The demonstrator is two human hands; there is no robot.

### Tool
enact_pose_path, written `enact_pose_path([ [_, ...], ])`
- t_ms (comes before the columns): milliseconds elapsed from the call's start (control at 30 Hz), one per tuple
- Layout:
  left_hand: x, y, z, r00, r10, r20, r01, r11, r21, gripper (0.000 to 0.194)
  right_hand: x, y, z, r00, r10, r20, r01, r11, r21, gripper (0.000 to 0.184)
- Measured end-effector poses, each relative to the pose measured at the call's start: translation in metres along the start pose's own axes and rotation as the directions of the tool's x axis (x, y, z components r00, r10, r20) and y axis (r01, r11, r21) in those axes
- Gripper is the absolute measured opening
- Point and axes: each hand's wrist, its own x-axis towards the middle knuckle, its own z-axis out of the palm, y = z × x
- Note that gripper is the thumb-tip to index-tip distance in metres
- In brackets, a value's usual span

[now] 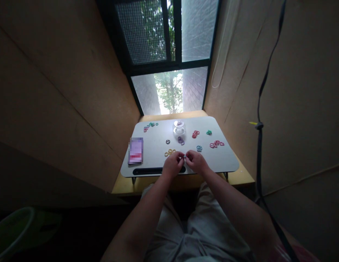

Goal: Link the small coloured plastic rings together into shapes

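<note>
My left hand (173, 164) and my right hand (196, 161) meet over the near edge of a small white lap table (226, 160). Both are closed in a pinch, fingertips touching around something tiny and pale that I cannot make out. Just beyond my left hand lie yellow rings (170, 152). Small coloured rings are scattered on the tabletop: purple ones (181, 140), red ones (195, 134), pink ones (216, 144), a blue one (199, 148), a green one (209, 132) and a teal and pink group (149, 126). A clear round container (179, 130) stands at the middle back.
A purple and red card or packet (136, 150) lies at the table's left edge. A dark slot (147, 170) runs along the near edge. Brown board walls close in on both sides, with a window behind. A black cable (259, 145) hangs at right. My knees are under the table.
</note>
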Motion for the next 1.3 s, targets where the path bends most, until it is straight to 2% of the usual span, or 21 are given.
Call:
enact_pose_path([
  [367,0.0009,0.0009,-0.0008,1.0,0.013,-0.005,-0.013,0.999,0.035,0.013,0.0,0.0021,0.0004,1.0,-0.028,0.0,0.028,1.0,-0.006,0.007],
  [767,0.0003,0.0034,-0.0013,0.999,0.029,0.027,-0.031,0.996,0.081,0.013,-0.0001,0.0016,0.0001,0.998,0.018,-0.062,-0.017,1.0,0.021,0.01],
  [1167,-0.0008,0.0026,-0.0004,0.999,-0.036,-0.018,0.036,0.999,0.009,0.015,0.0004,0.0034,0.0,0.999,-0.034,-0.01,0.034,0.999,0.023,0.008],
  [1300,-0.0008,0.0013,0.0003,1.0,-0.005,-0.02,0.004,0.999,-0.053,0.013,0.0004,0.0046,-0.0001,0.998,-0.065,-0.018,0.066,0.998,0.025,0.01],
])
